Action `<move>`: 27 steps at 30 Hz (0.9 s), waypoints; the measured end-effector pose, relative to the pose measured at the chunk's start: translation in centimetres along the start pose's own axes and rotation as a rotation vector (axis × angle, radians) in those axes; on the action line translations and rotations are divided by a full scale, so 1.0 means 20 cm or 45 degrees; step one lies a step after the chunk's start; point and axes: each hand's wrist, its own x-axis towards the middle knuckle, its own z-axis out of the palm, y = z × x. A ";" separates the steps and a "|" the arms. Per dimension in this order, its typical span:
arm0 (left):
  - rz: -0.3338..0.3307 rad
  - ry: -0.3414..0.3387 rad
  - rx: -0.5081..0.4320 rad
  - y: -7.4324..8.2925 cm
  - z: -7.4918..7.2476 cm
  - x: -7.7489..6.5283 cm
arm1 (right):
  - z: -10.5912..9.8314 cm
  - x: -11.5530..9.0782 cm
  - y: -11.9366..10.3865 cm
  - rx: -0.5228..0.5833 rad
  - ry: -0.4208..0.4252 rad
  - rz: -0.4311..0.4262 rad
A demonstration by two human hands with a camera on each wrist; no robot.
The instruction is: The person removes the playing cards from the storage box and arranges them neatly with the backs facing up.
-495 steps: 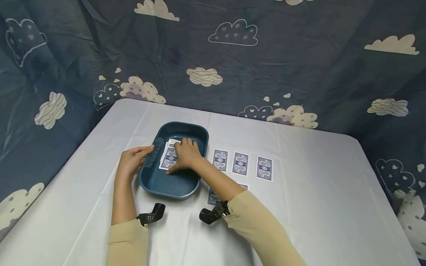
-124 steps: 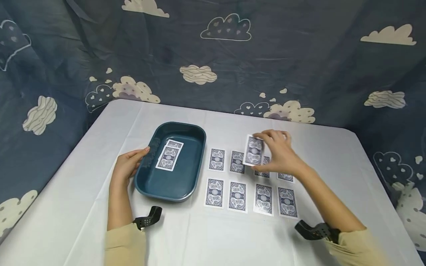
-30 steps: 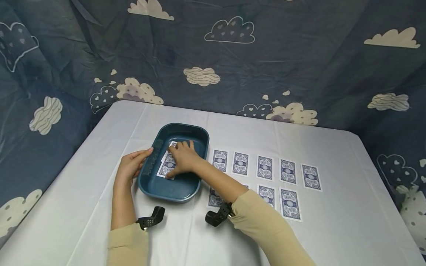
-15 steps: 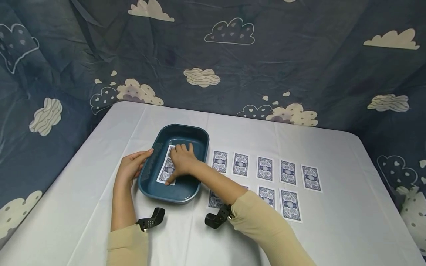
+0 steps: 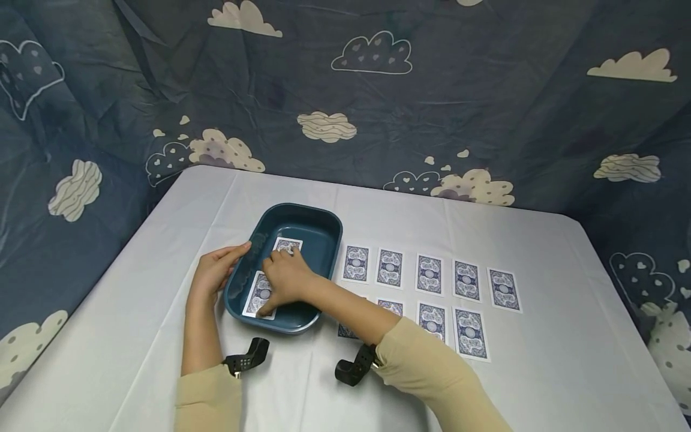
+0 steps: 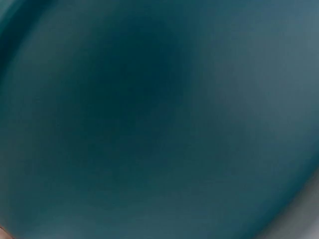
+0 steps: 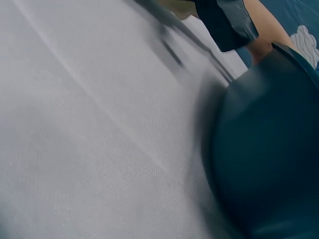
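My left hand (image 5: 218, 267) holds the left rim of a dark blue tray (image 5: 318, 225), thumb over the edge. Reaching into that tray, my right hand (image 5: 286, 279) grips a patterned playing card (image 5: 258, 293) between thumb and fingers, near the tray's front left. Behind it, a second card (image 5: 288, 244) lies face down on the tray floor, partly hidden by the fingers. The left wrist view is filled by the blurred tray wall (image 6: 149, 124). In the right wrist view, the tray side (image 7: 269, 144) shows but the right hand does not.
Right of the tray, face-down cards lie in two rows on the white tablecloth (image 5: 556, 336), such as the back-row end card (image 5: 504, 289) and the front-row end card (image 5: 471, 333). My right forearm partly covers the front row. A cloud-patterned curtain (image 5: 486, 102) stands behind.
Inside the tray, the gripped card has slid toward the front left with my right hand, uncovering the card behind. Since the oldest frame, more cards lie on the cloth. The left hand keeps its place.
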 end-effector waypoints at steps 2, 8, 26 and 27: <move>0.005 -0.003 0.004 0.00 0.01 0.00 | 0.00 -0.01 -0.01 -0.003 -0.004 -0.006; 0.016 -0.002 0.005 0.01 0.01 -0.01 | -0.01 -0.01 -0.05 -0.038 -0.015 -0.007; 0.019 0.004 0.069 -0.01 0.01 0.00 | -0.25 -0.20 0.15 -0.035 0.478 0.078; 0.016 0.005 0.072 -0.01 0.00 0.00 | -0.28 -0.24 0.18 -0.018 0.504 0.098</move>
